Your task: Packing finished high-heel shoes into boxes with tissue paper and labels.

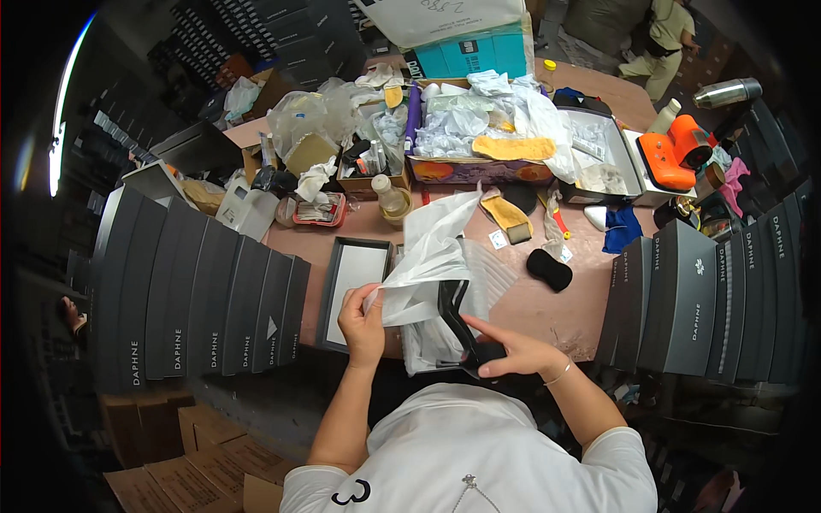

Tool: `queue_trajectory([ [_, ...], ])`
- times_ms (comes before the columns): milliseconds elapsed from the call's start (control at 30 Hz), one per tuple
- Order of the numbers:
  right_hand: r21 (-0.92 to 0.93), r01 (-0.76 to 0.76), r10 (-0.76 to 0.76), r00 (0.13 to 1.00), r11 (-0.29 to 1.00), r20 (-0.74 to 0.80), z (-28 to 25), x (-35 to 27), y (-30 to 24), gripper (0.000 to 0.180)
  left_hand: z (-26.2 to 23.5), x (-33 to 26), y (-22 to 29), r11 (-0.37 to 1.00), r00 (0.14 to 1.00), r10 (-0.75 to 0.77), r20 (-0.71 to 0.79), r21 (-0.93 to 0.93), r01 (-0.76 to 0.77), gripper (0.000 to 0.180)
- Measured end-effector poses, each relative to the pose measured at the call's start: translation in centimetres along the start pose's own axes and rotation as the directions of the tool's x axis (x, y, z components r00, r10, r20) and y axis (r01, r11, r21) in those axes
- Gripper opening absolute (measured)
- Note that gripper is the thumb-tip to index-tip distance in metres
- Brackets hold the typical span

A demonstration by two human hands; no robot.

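Note:
My left hand (363, 329) pinches the edge of a sheet of white tissue paper (428, 261), which stands up and drapes over the middle of the table. In my right hand (520, 349) is a black shoe (463, 323), gripped at its lower end with the thumb and fingers; its upper end touches the tissue and is partly covered by it. Beneath both lies a shoe box (411, 366) lined with pale wrapping, mostly hidden by the paper and the shoe. Left of it is a dark-edged box or lid (326, 312) with a white inside.
Stacks of dark grey shoe boxes (178, 291) flank me on the left and right (689, 299). A black pad (549, 270), a yellow sponge (506, 214) and a bottle (392, 201) lie or stand beyond. Further back are a paper-filled carton (479, 173) and an orange device (676, 154).

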State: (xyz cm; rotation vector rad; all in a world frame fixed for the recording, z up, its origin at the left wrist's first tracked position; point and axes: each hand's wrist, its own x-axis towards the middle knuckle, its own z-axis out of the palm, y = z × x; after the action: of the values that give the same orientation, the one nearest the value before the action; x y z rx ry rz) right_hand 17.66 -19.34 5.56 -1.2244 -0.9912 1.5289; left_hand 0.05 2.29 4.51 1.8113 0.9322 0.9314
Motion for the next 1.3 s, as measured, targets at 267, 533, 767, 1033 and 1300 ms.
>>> queue_trajectory([
  [267, 0.232, -0.051, 0.007, 0.982, 0.971, 0.189, 1.0, -0.6, 2.2, 0.095, 3.1, -1.6, -1.9, 0.908, 0.836, 0.189, 0.515, 0.233, -0.348, 0.033],
  [533, 0.961, 0.169, -0.295, 0.950, 0.217, -0.100, 0.9, -1.4, 9.1, 0.089, 3.4, 2.1, 3.6, 0.991, 0.913, 0.065, 0.403, 0.085, -0.108, 0.014],
  [767, 0.950, 0.131, -0.412, 0.911, 0.283, -0.003, 0.8, -1.7, 8.0, 0.100, 5.8, 0.1, 4.8, 0.994, 0.879, -0.077, 0.470, -0.028, 0.102, 0.015],
  [1033, 0.787, 0.463, 0.086, 0.839, 0.408, -0.538, 5.2, -2.1, 1.8, 0.041, 4.7, -7.3, 10.7, 0.764, 0.598, 0.642, 0.479, -0.343, -0.546, 0.025],
  [1300, 0.398, 0.385, 0.096, 0.608, 0.833, -0.788, 2.6, -3.0, 7.4, 0.032, 7.5, -11.3, 8.4, 0.909, 0.187, 0.397, 0.898, -0.414, 0.056, 0.019],
])
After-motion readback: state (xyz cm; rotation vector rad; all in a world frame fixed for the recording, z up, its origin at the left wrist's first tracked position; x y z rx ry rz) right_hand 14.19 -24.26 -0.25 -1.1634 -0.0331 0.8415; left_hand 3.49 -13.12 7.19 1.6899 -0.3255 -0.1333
